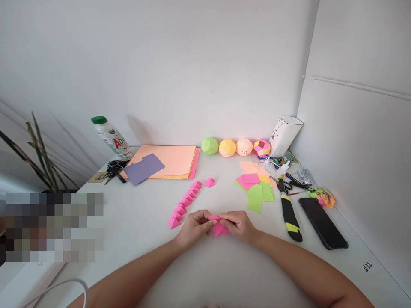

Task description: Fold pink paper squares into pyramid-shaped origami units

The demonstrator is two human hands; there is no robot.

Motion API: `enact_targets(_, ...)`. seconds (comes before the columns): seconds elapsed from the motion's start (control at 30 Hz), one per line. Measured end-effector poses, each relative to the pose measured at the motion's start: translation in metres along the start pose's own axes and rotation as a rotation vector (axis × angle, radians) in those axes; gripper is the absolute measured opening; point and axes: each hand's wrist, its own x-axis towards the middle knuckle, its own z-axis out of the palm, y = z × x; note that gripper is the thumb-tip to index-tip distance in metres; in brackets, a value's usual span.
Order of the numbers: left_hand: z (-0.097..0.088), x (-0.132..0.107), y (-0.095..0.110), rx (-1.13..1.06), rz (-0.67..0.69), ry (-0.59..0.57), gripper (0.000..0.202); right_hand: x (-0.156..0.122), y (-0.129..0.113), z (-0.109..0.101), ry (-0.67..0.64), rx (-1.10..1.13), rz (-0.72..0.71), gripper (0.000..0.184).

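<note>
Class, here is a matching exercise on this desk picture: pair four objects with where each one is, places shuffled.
Objects:
1. bottle
2. phone
3. purple card
4. pink folded piece

Places:
a. pinched between the left hand and right hand
b. lying on the orange paper stack
c. back left, near the wall
d. right side, beside the black-and-yellow tool

Pairs: 1-c, 2-d, 3-b, 4-a.

A home craft desk: coloured paper sheets (167,161), scissors (290,185), phone (323,222).
</note>
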Motion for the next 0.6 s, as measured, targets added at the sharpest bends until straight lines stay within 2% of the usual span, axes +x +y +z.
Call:
enact_targets(0.47, 0.0013, 0.0011, -0.0035, -0.081, -0.01, 0.021, 0.028, 0.0015, -0.0049, -0.0027, -0.023, 0.014, 0.007, 0.028)
enact_targets(0.6, 0.001, 0.0008, -0.0038, -0.053, 0.004, 0.007, 0.024, 0.0015, -0.0039, -0.0021, -0.016, 0.015, -0.038, 0.026)
